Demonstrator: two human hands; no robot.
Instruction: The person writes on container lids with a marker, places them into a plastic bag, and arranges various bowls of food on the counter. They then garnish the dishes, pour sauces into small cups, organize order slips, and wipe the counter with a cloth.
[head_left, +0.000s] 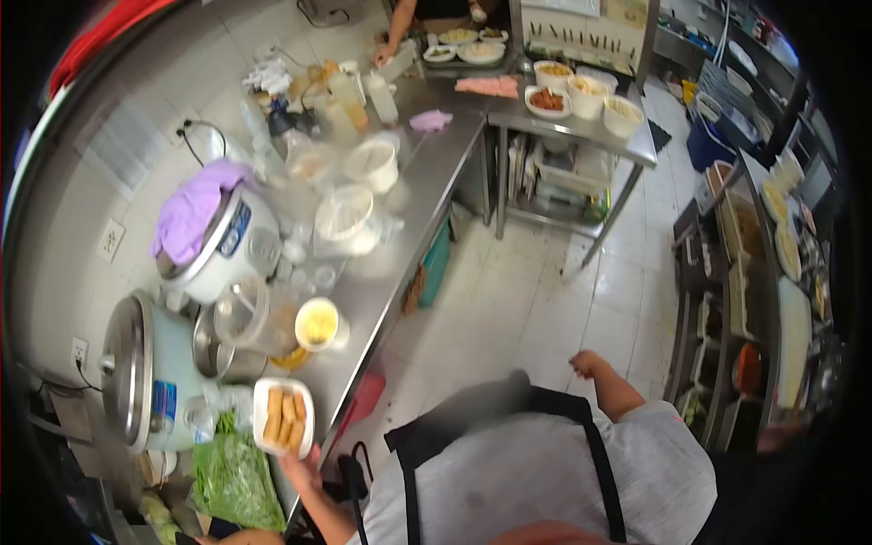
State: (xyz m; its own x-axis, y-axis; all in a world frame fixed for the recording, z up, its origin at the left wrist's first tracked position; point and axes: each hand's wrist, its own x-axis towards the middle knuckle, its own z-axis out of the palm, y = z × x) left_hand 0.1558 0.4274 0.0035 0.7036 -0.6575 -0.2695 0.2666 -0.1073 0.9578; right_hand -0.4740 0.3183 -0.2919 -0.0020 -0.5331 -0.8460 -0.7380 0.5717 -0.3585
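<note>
My left hand (302, 470) grips the near corner of a white foam tray (309, 420) at the counter's edge. Several golden-brown fried rolls (285, 418) lie side by side in it. Beside the tray is a clear plastic bag of green leafy vegetables (234, 481). Just beyond stands a white tub with yellow food (318, 324). My right hand (586, 363) hangs over the tiled floor, fingers curled in, with nothing visible in it.
Two large rice cookers (127, 372) line the wall, a purple cloth (195, 209) over one. Bagged tubs (345, 213) and bottles (381, 98) crowd the steel counter (413, 173). Another person's hand (381, 54) works at the far end. Food tubs (589, 95) stand on a side table; shelving (718, 300) runs along the right.
</note>
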